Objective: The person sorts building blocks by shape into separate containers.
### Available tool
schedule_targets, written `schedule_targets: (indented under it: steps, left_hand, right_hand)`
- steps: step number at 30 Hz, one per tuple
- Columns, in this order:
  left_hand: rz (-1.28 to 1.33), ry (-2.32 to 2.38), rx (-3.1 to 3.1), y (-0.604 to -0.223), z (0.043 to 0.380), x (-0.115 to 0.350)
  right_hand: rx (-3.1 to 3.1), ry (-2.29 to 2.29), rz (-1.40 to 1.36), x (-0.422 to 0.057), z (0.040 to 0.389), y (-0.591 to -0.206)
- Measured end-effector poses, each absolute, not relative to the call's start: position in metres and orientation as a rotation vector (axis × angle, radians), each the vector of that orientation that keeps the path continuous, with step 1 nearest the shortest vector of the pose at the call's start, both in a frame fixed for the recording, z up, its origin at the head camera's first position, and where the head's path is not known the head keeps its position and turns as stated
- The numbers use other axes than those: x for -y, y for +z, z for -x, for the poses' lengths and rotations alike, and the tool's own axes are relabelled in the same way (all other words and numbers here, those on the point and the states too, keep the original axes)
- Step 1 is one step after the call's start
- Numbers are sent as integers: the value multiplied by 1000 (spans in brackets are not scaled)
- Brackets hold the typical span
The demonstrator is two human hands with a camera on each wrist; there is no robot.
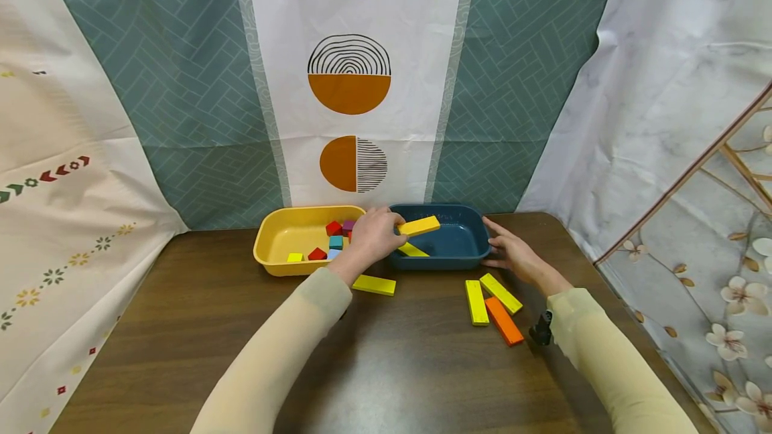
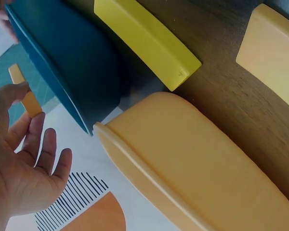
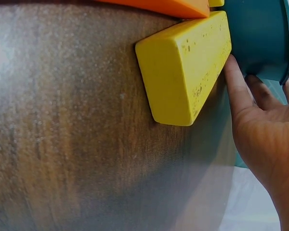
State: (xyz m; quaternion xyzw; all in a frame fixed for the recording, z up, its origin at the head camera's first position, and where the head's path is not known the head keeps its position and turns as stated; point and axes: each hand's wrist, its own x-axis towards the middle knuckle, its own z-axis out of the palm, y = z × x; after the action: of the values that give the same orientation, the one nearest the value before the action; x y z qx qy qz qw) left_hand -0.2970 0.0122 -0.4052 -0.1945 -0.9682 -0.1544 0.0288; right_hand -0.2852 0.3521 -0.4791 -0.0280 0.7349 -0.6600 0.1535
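Observation:
My left hand pinches a yellow-orange rectangular block between thumb and fingertips, over the left part of a dark blue plastic bin. In the left wrist view the thumb lies across this block, while the other fingers are spread. Below it, a yellow block lies inside the blue bin, partly hidden by the hand. At the bin's right end, my right hand rests its extended fingers against the outer wall; the right wrist view shows fingertips along the blue side.
A yellow bin on the left holds several small red, blue, purple and yellow blocks. On the brown table, one yellow block lies before the bins. Two yellow blocks and an orange block lie at right. Curtains hang behind.

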Motion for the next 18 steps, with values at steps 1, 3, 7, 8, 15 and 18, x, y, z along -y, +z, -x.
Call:
schedule_targets:
  steps: [1,3,7,8,15,18]
  left_hand:
    - [598,-481,2988,-405,297,-12]
    - [592,-490,2992,-406,296,-13]
    - [591,-532,3006,-406,294,-12]
    - [588,-540,3008,-406,294,-12]
    - [567,-595,2996,-403,290,-5]
    - [577,-611,2980,-401,289,-3]
  right_hand:
    - [-2103,-1896,79,-352,285,-479]
    - [-2105,-1896,80,-352,285,-479]
    - [-2112,-1892,86,-352,284,-479]
    - [-2116,-1890,87,-352,284,-478]
    - [-2121,-1889,92,-351,284,-478]
    - [-2119,-1888,99,-351,284,-478]
